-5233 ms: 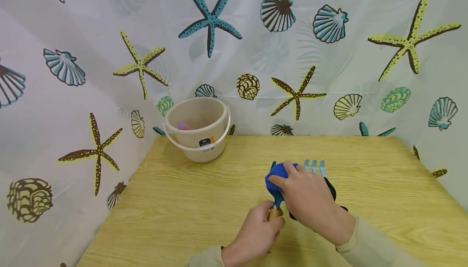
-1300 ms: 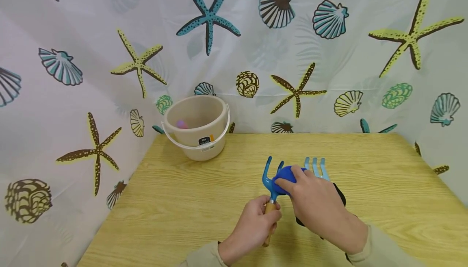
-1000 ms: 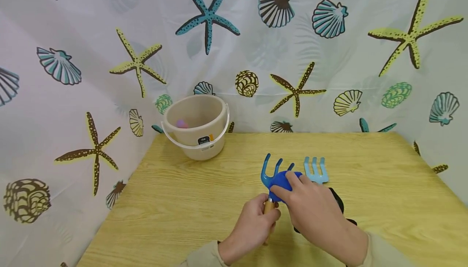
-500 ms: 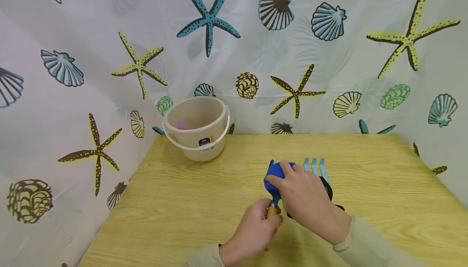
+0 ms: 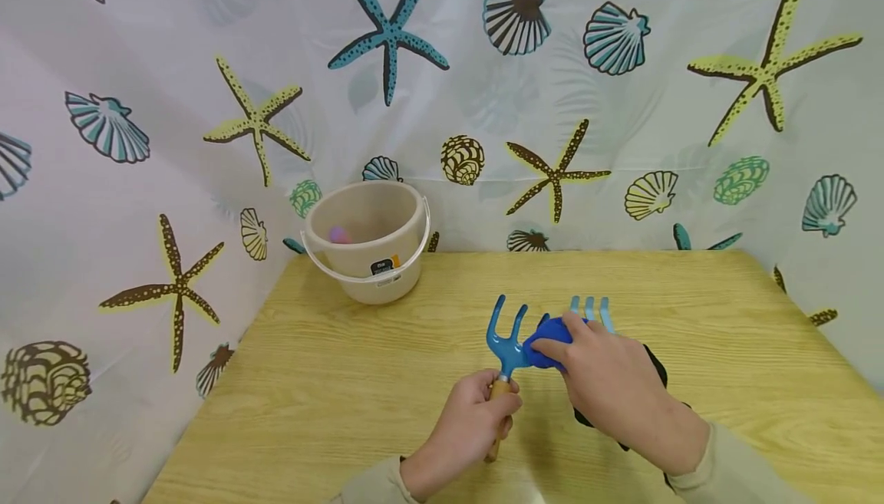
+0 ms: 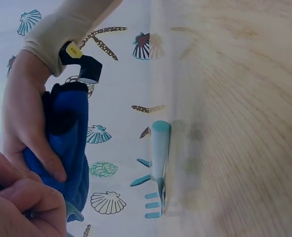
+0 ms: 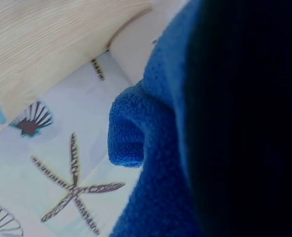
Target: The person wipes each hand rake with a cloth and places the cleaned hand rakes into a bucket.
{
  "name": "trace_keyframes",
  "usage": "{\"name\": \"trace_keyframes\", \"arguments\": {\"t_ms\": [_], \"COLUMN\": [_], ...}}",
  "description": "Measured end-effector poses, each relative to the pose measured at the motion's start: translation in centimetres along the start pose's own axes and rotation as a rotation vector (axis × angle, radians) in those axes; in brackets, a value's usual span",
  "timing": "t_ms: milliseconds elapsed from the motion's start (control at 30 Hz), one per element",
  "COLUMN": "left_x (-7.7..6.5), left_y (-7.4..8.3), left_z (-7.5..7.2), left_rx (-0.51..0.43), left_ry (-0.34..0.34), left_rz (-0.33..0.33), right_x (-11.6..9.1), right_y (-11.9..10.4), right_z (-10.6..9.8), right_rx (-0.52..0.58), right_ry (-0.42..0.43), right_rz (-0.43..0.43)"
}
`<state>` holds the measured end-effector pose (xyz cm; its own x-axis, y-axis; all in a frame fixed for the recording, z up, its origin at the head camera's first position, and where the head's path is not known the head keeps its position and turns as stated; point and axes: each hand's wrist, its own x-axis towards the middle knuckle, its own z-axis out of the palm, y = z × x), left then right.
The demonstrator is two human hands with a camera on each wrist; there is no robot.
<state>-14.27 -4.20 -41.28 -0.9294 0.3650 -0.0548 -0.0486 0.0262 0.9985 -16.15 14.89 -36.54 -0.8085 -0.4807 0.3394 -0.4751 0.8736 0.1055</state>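
My left hand [image 5: 470,418] grips the wooden handle of a blue three-pronged hand rake [image 5: 507,350], its prongs pointing away from me. In my right hand [image 5: 618,389] is a bunched blue cloth [image 5: 549,341], pressed against the right side of the rake's head. The cloth covers most of the right prong. The left wrist view shows my left fingers [image 6: 27,205] near the lens and the cloth [image 6: 69,143] hanging from my right hand. Terry-like cloth [image 7: 155,148] fills much of the right wrist view.
A light blue hand fork [image 5: 590,311] lies on the wooden table [image 5: 359,381] beyond my right hand, its pale handle [image 6: 160,148] seen in the left wrist view. A beige bucket [image 5: 366,258] with a pink-purple thing [image 5: 339,235] inside stands back left, before a patterned curtain [image 5: 414,128].
Half a second ago the cloth covered most of the rake's head. My right hand has since drawn it to the right, baring the left and middle prongs. The left hand keeps its grip.
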Motion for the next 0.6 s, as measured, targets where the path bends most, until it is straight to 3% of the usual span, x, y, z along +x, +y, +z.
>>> {"name": "trace_keyframes", "arguments": {"t_ms": [167,367,600], "left_x": [0.1,0.4,0.2], "left_y": [0.2,0.0,0.1], "left_z": [0.1,0.0,-0.2], "left_rx": [0.007,-0.005,-0.005], "left_ry": [-0.003,0.008,-0.031], "left_rz": [0.002,-0.002,-0.022], "right_x": [-0.2,-0.5,-0.2], "right_y": [0.8,-0.2,1.1], "right_z": [0.5,-0.1,1.0], "right_rx": [0.011,0.073,-0.012], "right_ry": [0.040,-0.006,0.080], "right_rz": [0.028,0.000,-0.004]}}
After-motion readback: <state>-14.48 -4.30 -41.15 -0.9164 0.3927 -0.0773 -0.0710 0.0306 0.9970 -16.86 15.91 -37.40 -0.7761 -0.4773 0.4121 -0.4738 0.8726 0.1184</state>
